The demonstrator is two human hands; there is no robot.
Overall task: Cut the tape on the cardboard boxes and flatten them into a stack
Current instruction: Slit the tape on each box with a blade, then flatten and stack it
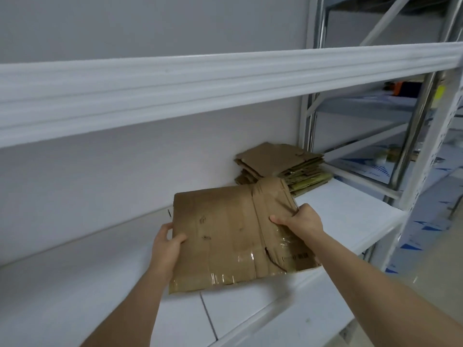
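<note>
flattened cardboard box [225, 234] at frame centre, left hand [166, 249] pinching its left edge, right hand [299, 221] gripping its right fold, stack [280, 164] behind on white shelf [338, 206]

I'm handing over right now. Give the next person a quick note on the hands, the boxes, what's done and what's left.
Left hand grips the flattened box at its left edge; right hand grips its right side.
The box is held over the white shelf, with clear tape on it.
The stack of flattened boxes lies behind it, at the shelf's back right.
Done: this box is flat.
Left: lay it on the stack.
</note>
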